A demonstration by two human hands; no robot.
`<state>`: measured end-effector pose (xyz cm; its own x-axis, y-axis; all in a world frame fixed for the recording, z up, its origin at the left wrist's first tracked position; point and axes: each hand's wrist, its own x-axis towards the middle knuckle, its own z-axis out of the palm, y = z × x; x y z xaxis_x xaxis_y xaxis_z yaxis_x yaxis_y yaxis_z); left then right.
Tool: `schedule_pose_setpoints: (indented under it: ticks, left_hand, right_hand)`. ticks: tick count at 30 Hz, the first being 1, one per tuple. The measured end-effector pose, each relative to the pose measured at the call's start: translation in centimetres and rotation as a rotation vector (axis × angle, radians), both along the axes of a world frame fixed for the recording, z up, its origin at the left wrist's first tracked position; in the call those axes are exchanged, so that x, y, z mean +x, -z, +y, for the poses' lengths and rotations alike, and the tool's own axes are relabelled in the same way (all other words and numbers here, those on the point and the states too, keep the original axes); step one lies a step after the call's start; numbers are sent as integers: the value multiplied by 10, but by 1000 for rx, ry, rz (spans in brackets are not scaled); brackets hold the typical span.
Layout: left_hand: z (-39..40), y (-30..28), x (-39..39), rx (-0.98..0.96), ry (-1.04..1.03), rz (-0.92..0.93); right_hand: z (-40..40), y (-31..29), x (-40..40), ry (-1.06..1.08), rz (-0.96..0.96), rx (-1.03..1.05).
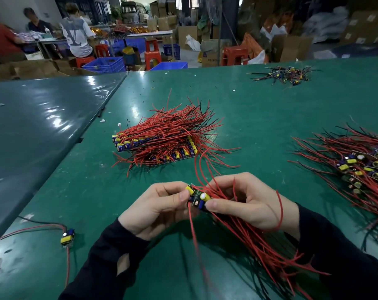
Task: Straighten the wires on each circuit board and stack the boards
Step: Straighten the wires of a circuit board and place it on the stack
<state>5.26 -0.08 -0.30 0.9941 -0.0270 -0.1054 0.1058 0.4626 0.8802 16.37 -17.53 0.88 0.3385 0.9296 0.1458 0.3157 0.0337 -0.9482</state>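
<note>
A small circuit board point(197, 197) is pinched between left hand point(159, 210) and right hand point(247, 204) — red wires point(257, 241) trailing over the green table point(259, 100).

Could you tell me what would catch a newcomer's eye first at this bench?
Both hands, left hand and right hand, pinch a small circuit board trailing red wires toward the near right. Behind them sits a stacked pile of boards, with a looser heap at the right edge.
</note>
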Motion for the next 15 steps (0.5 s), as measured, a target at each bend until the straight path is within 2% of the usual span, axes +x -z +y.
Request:
schedule_pose_setpoints:
  ticks: [4,6,9,12,15]
  left_hand:
    - [0,-4,4,1,-173,47]
    - [4,-7,6,-10,-370,100]
    - [14,-5,8,-33,-691,114]
    - [25,-5,5,-163,-888,33]
    - [32,-8,4,-318,-966,-42]
  right_hand:
    - [0,0,4,87,-51,-49]
    - [0,0,6,133,-62,-84]
    - [-1,3,16,291,-195,-167]
    - [-2,10,25,428,-220,-200]
    - [-5,12,36,615,-309,-179]
